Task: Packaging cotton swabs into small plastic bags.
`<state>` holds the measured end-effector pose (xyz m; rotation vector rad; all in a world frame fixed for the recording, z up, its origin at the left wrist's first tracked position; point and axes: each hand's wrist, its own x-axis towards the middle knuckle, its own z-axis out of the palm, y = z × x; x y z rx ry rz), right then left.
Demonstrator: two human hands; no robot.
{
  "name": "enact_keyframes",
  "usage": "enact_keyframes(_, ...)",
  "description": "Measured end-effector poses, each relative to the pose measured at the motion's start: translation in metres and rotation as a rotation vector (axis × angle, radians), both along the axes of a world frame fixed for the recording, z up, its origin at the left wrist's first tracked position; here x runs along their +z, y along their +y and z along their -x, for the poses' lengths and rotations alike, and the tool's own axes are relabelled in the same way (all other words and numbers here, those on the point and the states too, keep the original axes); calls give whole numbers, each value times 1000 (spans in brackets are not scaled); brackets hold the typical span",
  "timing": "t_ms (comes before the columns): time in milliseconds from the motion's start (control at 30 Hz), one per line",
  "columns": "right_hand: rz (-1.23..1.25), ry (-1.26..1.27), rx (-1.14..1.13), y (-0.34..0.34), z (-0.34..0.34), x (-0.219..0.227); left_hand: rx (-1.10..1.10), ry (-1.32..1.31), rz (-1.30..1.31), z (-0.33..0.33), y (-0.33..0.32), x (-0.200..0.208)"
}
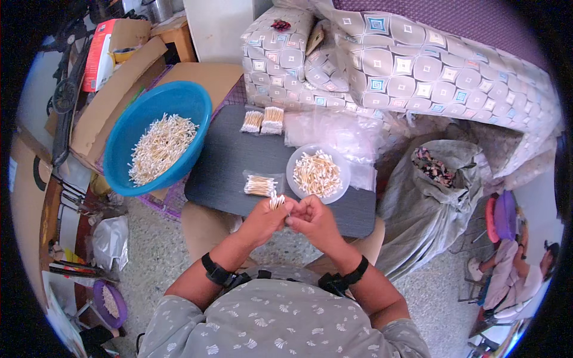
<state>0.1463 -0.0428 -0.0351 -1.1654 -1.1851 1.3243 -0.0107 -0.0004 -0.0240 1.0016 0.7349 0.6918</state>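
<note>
A small bunch of cotton swabs (276, 201) stands up out of my left hand (264, 219), which is closed round it. My right hand (314, 222) meets it with thumb and fingers pinched; what lies between them is too small to make out. Just beyond my hands, on the dark low table (221, 173), sits a white bowl (343, 191) heaped with loose cotton swabs (317, 172). Left of that bowl lies a clear bag of cotton swabs (260, 185). Two packed bundles, a left bundle (252, 122) and a right bundle (273, 119), rest at the table's far edge.
A large blue tub (200, 107) of swabs stands left of the table by cardboard (119, 98). Clear plastic bags (334, 131) cover the table's far right. Beyond stands a patterned sofa (418, 71); a grey sack (427, 203) is at right. Another person (516, 274) sits far right.
</note>
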Motion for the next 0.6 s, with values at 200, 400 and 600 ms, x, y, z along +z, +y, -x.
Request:
enact_keyframes(200,6,45,21,0,-4,-3,-25,1,77,3,2,-1)
enact_keyframes(400,-100,-452,-136,21,-45,16,30,-19,-91,4,4,-10)
enact_keyframes(600,-353,-903,-214,70,-96,13,-41,-105,145,1,3,1)
